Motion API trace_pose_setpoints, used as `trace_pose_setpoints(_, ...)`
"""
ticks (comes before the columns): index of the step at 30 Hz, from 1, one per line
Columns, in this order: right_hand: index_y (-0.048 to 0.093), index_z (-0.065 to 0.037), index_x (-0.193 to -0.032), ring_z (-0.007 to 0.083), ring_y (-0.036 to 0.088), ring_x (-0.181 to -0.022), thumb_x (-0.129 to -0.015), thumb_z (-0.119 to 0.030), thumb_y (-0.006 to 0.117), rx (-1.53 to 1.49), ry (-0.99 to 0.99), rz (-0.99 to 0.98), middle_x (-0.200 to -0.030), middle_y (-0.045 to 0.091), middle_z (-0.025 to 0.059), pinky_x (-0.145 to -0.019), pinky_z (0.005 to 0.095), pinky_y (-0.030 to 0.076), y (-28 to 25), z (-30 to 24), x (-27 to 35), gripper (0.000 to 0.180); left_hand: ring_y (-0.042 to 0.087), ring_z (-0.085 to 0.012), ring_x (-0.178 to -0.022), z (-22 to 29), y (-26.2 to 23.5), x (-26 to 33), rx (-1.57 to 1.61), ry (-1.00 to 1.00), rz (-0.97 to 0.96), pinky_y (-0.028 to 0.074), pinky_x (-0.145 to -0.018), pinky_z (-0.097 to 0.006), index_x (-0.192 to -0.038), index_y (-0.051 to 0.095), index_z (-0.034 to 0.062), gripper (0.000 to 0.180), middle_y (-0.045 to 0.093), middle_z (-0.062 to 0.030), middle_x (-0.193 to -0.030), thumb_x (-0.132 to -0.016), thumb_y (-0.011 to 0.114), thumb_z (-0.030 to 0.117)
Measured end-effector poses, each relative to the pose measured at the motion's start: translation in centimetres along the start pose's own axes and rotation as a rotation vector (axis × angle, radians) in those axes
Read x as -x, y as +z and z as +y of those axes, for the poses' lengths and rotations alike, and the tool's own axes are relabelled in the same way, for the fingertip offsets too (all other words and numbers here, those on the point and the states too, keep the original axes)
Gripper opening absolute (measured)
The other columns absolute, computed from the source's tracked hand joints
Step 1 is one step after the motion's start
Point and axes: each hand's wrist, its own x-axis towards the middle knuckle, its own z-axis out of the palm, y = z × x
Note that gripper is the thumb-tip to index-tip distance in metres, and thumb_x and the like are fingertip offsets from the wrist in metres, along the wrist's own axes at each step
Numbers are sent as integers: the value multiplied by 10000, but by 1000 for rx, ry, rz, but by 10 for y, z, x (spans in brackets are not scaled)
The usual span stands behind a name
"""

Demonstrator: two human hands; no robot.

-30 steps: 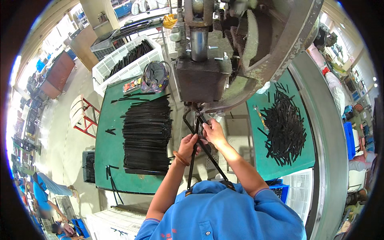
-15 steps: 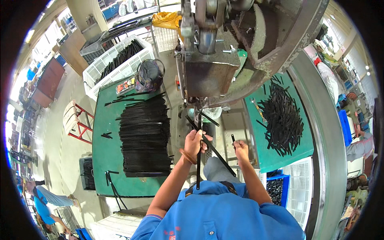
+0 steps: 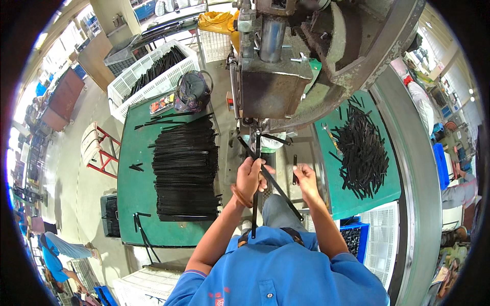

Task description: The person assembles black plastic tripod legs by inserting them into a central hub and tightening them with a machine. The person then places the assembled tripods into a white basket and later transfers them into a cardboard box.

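Observation:
My left hand [image 3: 249, 179] is closed around long black metal strips that cross each other. One strip [image 3: 254, 217] runs nearly straight toward my body, and another strip [image 3: 283, 194] slants down to the right. Beyond the hand, a shorter black strip [image 3: 276, 139] sticks out to the right below the press; whether it is joined to the others I cannot tell. My right hand [image 3: 306, 179], a little to the right, pinches a short black strip [image 3: 294, 169] held roughly upright. The press head [image 3: 270, 92] stands just past both hands, its lower tooling partly hidden.
On the left green table [image 3: 135, 191] lies a wide stack of long black strips [image 3: 185, 173] and a dark bag [image 3: 193, 92]. The right green table [image 3: 352, 206] bears a heap of short strips [image 3: 361, 150] and a wrench [image 3: 331, 135]. A white crate [image 3: 115, 92] stands far left.
My right hand has shifted slightly left, and more of its short strip shows. The short strip under the press has swung flatter. My left hand keeps its grip on the crossed strips.

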Motion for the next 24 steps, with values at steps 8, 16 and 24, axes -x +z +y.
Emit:
trace_pose_setpoints(8,585,-21,-902,36,406,-524,-900,-151,624,44,-87,-403,-670,515,-37,-460,213,335,84,-63,-41,136,434,-75,-404,-7,-57,57,19,1,238,338,-367,-206,-947,489,35,193,660,-119,-801,-993,420,210)
trace_pose_setpoints(16,542,7,-916,105,581,-519,-917,-215,584,46,137,-499,-701,565,34,-440,245,468,98,-48,-42,226,435,-67,-388,-45,-77,87,101,122,429,332,-348,-201,-922,522,36,219,660,-136,-768,-991,449,231)
trace_pose_setpoints(24,629,-13,-1026,288,653,-785,-827,-270,637,921,-890,-83,-868,669,138,-692,401,503,59,0,-183,325,389,-58,-362,-34,-40,92,92,131,450,302,-350,-196,-968,535,9,225,641,-110,-715,-989,439,211)
